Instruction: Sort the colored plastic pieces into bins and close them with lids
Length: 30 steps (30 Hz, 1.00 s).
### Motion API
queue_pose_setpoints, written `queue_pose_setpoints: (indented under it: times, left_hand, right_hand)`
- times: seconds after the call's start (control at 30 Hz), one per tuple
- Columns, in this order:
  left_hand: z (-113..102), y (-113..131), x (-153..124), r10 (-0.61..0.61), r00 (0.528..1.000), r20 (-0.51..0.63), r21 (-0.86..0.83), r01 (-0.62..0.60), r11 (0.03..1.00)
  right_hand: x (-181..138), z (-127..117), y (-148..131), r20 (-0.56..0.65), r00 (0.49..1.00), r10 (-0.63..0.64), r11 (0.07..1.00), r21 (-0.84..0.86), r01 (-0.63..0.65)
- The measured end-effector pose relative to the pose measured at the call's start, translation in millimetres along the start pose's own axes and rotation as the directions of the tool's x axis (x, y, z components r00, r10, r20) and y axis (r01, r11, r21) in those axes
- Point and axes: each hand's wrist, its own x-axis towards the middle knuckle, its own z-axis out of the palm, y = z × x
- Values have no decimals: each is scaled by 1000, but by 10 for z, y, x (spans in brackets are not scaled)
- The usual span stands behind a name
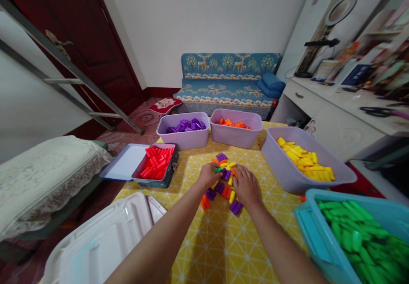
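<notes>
My left hand (pixel 209 176) pinches a small green plastic block (pixel 217 170) over the table. Beneath it lies a flat arrangement of purple, orange and yellow blocks (pixel 227 191). On its right side rests my right hand (pixel 246 186), fingers extended and lying along the blocks, beside an orange block (pixel 234 172). A row of purple blocks (pixel 220 156) tops the arrangement, with yellow blocks (pixel 231 164) just below. More purple blocks (pixel 235 207) and orange blocks (pixel 205 202) form its lower ends. My hands cover some of the middle pieces.
Lilac bins hold purple (pixel 183 140), orange (pixel 234 137) and yellow blocks (pixel 281 181). Red blocks fill an open tin (pixel 153 182) at left; green ones fill a turquoise bin (pixel 319 237) at right. White lids (pixel 96 241) lie front left on the yellow tablecloth (pixel 188 169).
</notes>
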Motion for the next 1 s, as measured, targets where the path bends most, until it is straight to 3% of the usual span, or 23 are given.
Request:
queue_pose_setpoints:
  times: [0.17, 0.33, 0.57, 0.73, 0.93, 1.0]
  left_hand:
    - [-74, 6, -18, -68, 994, -84, -341, 36, 940]
    - [-215, 63, -59, -197, 980, 38, -659, 173, 732]
    - [-372, 180, -181, -294, 898, 327, -887, 399, 231]
    - [-388, 200, -245, -279, 900, 335, -889, 400, 221]
    - [-405, 178, -303, -192, 950, 248, -860, 307, 408]
    - [-403, 174, -308, -171, 955, 242, -855, 293, 428]
  right_hand:
    - [3, -24, -14, 20, 1000, 5, 1000, -6, -5]
    - [3, -18, -9, 21, 1000, 5, 1000, -2, -5]
    - [6, -5, -5, 12, 1000, 2, 1000, 6, -2]
    - [5, 4, -3, 11, 1000, 9, 1000, 3, -9]
    - [4, 5, 2, 12, 1000, 6, 1000, 8, -6]
    - [5, -2, -1, 15, 1000, 9, 1000, 7, -9]
